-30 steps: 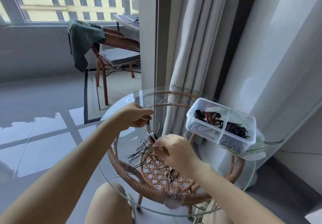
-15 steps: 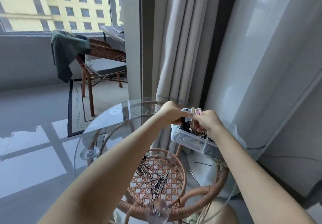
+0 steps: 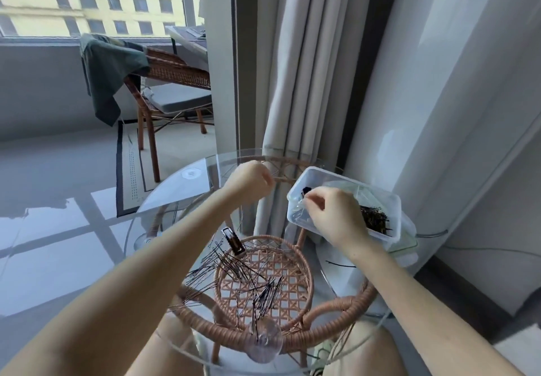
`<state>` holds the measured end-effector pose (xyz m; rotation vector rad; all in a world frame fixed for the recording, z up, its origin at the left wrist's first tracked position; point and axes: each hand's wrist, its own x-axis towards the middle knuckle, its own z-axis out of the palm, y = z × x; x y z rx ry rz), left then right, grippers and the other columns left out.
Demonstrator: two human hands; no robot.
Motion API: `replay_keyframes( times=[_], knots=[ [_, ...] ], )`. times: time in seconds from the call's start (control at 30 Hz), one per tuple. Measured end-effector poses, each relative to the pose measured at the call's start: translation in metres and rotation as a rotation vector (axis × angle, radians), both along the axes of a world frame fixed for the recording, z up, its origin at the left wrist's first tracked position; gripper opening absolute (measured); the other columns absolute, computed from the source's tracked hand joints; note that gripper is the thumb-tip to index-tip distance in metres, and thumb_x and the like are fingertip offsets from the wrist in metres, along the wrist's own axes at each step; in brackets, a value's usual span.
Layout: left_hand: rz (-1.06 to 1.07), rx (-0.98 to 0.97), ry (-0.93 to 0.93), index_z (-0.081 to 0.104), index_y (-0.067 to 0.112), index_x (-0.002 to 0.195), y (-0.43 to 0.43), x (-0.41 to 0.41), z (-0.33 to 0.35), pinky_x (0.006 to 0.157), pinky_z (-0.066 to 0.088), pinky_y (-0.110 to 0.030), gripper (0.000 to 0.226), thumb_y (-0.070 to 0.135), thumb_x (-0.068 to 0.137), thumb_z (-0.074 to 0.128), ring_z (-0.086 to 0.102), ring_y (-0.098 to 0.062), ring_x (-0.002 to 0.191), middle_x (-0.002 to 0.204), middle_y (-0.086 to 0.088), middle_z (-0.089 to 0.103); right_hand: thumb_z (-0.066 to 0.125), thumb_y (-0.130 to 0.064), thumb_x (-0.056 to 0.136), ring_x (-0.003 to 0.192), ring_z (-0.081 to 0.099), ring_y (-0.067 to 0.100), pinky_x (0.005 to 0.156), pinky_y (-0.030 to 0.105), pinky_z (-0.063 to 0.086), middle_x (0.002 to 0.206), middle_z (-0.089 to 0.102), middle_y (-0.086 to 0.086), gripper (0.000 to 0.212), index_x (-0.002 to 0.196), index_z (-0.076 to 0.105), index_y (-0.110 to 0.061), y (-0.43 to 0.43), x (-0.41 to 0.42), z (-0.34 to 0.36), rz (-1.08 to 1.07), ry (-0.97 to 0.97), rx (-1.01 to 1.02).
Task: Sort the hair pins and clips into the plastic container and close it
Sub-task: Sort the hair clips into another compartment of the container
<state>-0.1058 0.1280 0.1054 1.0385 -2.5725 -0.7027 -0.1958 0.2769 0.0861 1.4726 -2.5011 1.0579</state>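
Right hand [image 3: 332,214] curls over the left compartment of the clear container [image 3: 295,214], fingertips [image 3: 310,197] meeting at a dark clip [image 3: 306,190]; whether they grip it cannot be told. Left hand [image 3: 251,181] hovers just left of the container, fingers curled, its hold unclear. Black pins [image 3: 376,219] fill the right compartment. The container sits at the far right of a round glass table [image 3: 164,200]. Nearer, loose pins [image 3: 257,288] lie scattered beside a brown clip [image 3: 233,241].
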Motion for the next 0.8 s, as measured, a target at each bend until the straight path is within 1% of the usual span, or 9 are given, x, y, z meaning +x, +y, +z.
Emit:
replay_keyframes(
  times=[0.1, 0.17, 0.3, 0.4, 0.5, 0.57, 0.63, 0.7, 0.8],
  knots=[
    [-0.210, -0.033, -0.401, 0.065, 0.016, 0.113, -0.008, 0.043, -0.023, 0.088, 0.049, -0.025, 0.032, 0.009, 0.082, 0.061, 0.059, -0.016, 0.099, 0.105, 0.003, 0.061, 0.059, -0.026, 0.088, 0.083, 0.063, 0.018, 0.074, 0.028, 0.048, 0.091, 0.073, 0.005, 0.020, 0.094, 0.072, -0.012, -0.007, 0.033, -0.020, 0.173, -0.061, 0.197],
    [-0.288, -0.068, -0.509, 0.064, 0.019, 0.114, -0.015, 0.060, -0.041, 0.093, 0.048, -0.031, 0.035, 0.020, 0.079, 0.068, 0.055, -0.018, 0.105, 0.116, 0.000, 0.060, 0.059, -0.030, 0.088, 0.090, 0.064, 0.019, 0.080, 0.031, 0.052, 0.097, 0.072, 0.004, 0.023, 0.099, 0.071, -0.013, -0.015, 0.046, -0.035, 0.198, -0.086, 0.255],
    [-0.301, -0.038, -0.416, 0.068, 0.018, 0.099, -0.026, 0.071, -0.058, 0.087, 0.049, -0.035, 0.020, 0.022, 0.080, 0.068, 0.057, -0.021, 0.099, 0.110, -0.005, 0.058, 0.059, -0.033, 0.087, 0.092, 0.064, 0.019, 0.079, 0.029, 0.051, 0.098, 0.072, 0.003, 0.025, 0.101, 0.070, -0.015, -0.021, 0.057, -0.052, 0.175, -0.149, 0.254],
    [-0.320, -0.029, -0.400, 0.066, 0.016, 0.095, -0.031, 0.073, -0.064, 0.086, 0.049, -0.033, 0.018, 0.025, 0.080, 0.069, 0.055, -0.021, 0.096, 0.106, -0.004, 0.054, 0.057, -0.031, 0.088, 0.089, 0.064, 0.017, 0.077, 0.028, 0.051, 0.097, 0.072, 0.002, 0.024, 0.101, 0.070, -0.016, -0.013, 0.055, -0.055, 0.154, -0.162, 0.232],
    [-0.329, -0.051, -0.402, 0.063, 0.018, 0.091, -0.033, 0.074, -0.070, 0.087, 0.047, -0.032, 0.019, 0.034, 0.081, 0.065, 0.051, -0.019, 0.097, 0.106, -0.003, 0.054, 0.053, -0.023, 0.091, 0.088, 0.063, 0.018, 0.077, 0.029, 0.052, 0.097, 0.071, 0.004, 0.022, 0.101, 0.069, -0.013, 0.007, 0.043, -0.056, 0.000, -0.039, 0.125],
    [-0.320, -0.071, -0.351, 0.063, 0.020, 0.087, -0.032, 0.074, -0.068, 0.084, 0.048, -0.031, 0.016, 0.035, 0.082, 0.064, 0.051, -0.016, 0.093, 0.102, 0.000, 0.058, 0.048, -0.019, 0.093, 0.096, 0.062, 0.023, 0.082, 0.031, 0.050, 0.106, 0.069, 0.006, 0.024, 0.108, 0.065, -0.010, 0.029, 0.030, -0.059, -0.135, 0.040, 0.137],
    [-0.284, -0.017, -0.250, 0.059, 0.020, 0.081, -0.029, 0.071, -0.063, 0.071, 0.047, -0.022, 0.010, 0.028, 0.083, 0.064, 0.052, -0.014, 0.081, 0.087, 0.004, 0.059, 0.044, -0.014, 0.094, 0.110, 0.058, 0.024, 0.091, 0.032, 0.048, 0.119, 0.064, 0.007, 0.028, 0.118, 0.059, -0.010, 0.047, 0.023, -0.064, -0.196, 0.037, 0.274],
    [-0.236, 0.068, -0.113, 0.056, 0.019, 0.073, -0.020, 0.064, -0.053, 0.057, 0.040, -0.010, 0.014, 0.022, 0.083, 0.064, 0.051, -0.010, 0.068, 0.073, 0.010, 0.056, 0.042, -0.006, 0.093, 0.127, 0.047, 0.021, 0.104, 0.030, 0.038, 0.135, 0.054, 0.007, 0.038, 0.129, 0.050, -0.009, 0.054, 0.026, -0.069, -0.172, 0.028, 0.373],
    [-0.185, 0.106, 0.081, 0.057, 0.016, 0.073, -0.003, 0.042, -0.038, 0.050, 0.037, -0.012, 0.014, 0.022, 0.083, 0.065, 0.047, -0.007, 0.059, 0.066, 0.009, 0.053, 0.039, 0.004, 0.090, 0.138, 0.033, 0.017, 0.113, 0.027, 0.028, 0.149, 0.037, 0.005, 0.053, 0.142, 0.034, -0.011, 0.047, 0.043, -0.069, -0.017, -0.121, 0.338]
  ],
)
